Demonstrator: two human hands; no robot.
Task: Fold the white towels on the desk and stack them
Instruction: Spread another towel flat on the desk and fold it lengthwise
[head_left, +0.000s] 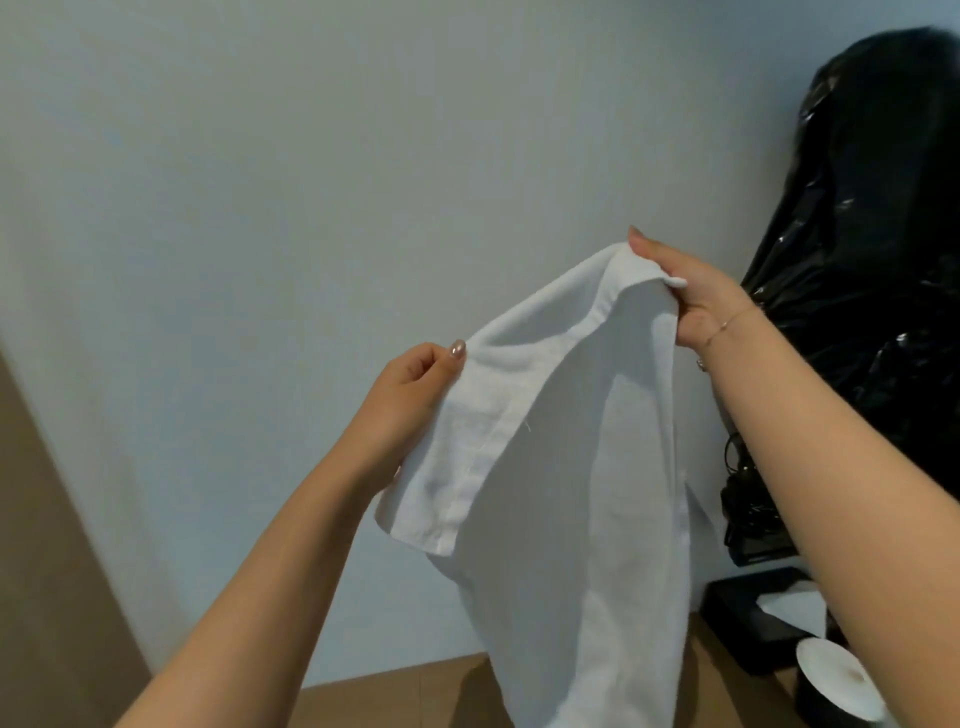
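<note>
Brown wood-look table (405, 691) along bottom edge, pale blue-grey wall (260, 182) behind. Black plastic bag (872, 234) bulks at right; below it black tissue box (748, 618), white-lidded cup (836, 680). One white towel (582, 467) held up in air above table, hanging, blocking table centre. Left hand (415, 395) pinches left edge; right hand (685, 291) grips top corner.

Hotel-like room – plain wall (260, 208), wooden desk (405, 691), tissue box (748, 618)
</note>
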